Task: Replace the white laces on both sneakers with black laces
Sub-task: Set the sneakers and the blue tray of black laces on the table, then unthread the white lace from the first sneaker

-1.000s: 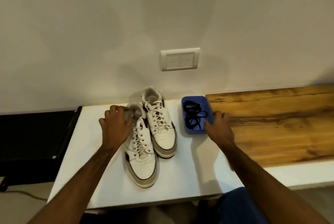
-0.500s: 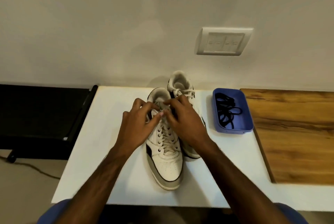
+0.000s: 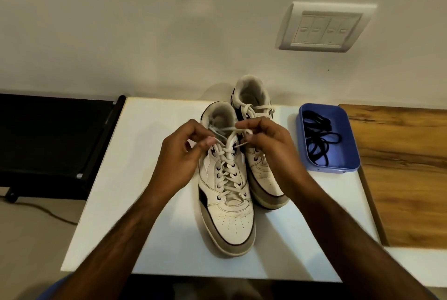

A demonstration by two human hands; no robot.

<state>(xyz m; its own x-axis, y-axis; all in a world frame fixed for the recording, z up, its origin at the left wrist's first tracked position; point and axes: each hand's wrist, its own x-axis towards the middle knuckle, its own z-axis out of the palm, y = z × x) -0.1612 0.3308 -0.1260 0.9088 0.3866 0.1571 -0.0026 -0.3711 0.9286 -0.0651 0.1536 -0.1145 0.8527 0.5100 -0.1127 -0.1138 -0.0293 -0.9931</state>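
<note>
1. The white lace (image 3: 228,152) on the near sneaker (image 3: 226,193) is pinched at its top ends by both hands, seemingly to undo the knot before unthreading.
2. The left hand (image 3: 180,159) nips one strand between thumb and fingers; the right hand (image 3: 268,147) pinches the other strand. They pull apart, so the lace crosses taut above the tongue.
3. That sneaker stands mid-desk (image 3: 150,178), toe toward the front edge, which turns the eyelets to the person.
4. The second sneaker (image 3: 260,145) touches its right side, nearer the back edge, still laced white.
5. The black laces (image 3: 319,142) lie coiled in a blue tray (image 3: 352,149) by the desk's right edge, within reach for rethreading.
</note>
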